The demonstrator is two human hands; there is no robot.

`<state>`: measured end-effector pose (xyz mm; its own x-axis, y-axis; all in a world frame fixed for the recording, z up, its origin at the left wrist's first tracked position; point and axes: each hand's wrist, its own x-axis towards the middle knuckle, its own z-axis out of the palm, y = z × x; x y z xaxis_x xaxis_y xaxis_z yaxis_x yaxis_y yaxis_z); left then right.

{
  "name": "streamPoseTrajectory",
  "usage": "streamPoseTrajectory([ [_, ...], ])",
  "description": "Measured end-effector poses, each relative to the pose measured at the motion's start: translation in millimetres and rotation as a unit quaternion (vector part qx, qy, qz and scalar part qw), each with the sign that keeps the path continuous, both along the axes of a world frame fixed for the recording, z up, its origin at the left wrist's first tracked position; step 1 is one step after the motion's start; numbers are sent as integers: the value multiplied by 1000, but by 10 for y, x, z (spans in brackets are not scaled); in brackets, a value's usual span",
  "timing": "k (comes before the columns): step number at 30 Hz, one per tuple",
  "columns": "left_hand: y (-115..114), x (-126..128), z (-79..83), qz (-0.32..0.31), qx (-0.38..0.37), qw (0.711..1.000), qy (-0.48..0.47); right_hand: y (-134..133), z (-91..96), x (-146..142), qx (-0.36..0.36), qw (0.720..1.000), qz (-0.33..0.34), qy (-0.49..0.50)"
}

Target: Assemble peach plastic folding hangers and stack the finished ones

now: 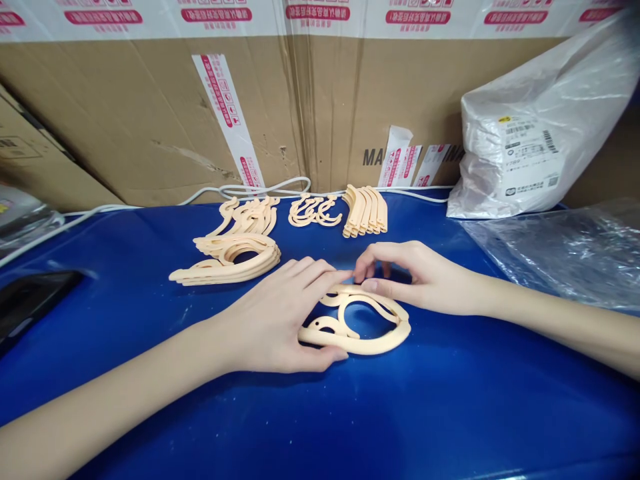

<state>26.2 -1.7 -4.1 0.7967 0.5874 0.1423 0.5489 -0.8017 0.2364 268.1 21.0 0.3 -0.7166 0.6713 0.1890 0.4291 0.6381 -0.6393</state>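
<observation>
A cream plastic folding hanger [380, 345], folded into a loop with its hook curled inside, lies flat on the blue table. My left hand [283, 317] is closed over its left end, thumb along the near edge and fingers across the top, which hides that end. At the far edge, my right hand [423, 273] pinches the hanger with curled fingers and thumb. To the left sits a stack of folded hangers [250, 272]. Behind it are several loose curved pieces [253, 217], and further right come loose hooks [303, 217] and a row of hanger arms [367, 210].
Large cardboard boxes [325, 100] stand along the back of the blue table [350, 427], with a white cable [200, 195] before them. A white plastic parcel bag [500, 160] and clear plastic wrap [560, 260] are at right. A black phone-like object [35, 300] lies at left.
</observation>
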Motion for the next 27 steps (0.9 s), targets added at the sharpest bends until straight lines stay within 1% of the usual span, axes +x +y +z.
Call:
streamPoseTrajectory([
  [2, -5, -11, -18, 14, 47, 999, -17, 29, -10, 3, -48, 998, -43, 4],
  [4, 3, -30, -35, 34, 101, 993, -44, 67, -23, 10, -122, 990, -68, 16],
  [6, 24, -51, -40, 54, 148, 986, -61, 100, -34, 17, -194, 978, -70, 44],
  [8, 46, -66, -31, 61, 178, 980, -63, 114, -39, 18, -247, 963, -72, 81],
  [12, 66, -76, -11, 44, 207, 976, -49, 83, -37, 0, -332, 929, -81, 144],
  [15, 65, -84, -17, 39, 213, 975, -42, 58, -37, -17, -350, 920, -87, 157],
  [19, 62, -83, -20, 31, 238, 970, -22, 49, -37, -27, -346, 920, -89, 159],
  [21, 57, -72, 19, 19, 253, 967, 0, 48, -35, -33, -340, 923, -83, 162],
  [24, 63, -87, 170, 14, 230, 973, 25, 58, -33, -43, -318, 927, -78, 184],
  [27, 129, -243, 395, 45, 169, 984, 27, 94, -51, -43, -293, 934, -82, 188],
])
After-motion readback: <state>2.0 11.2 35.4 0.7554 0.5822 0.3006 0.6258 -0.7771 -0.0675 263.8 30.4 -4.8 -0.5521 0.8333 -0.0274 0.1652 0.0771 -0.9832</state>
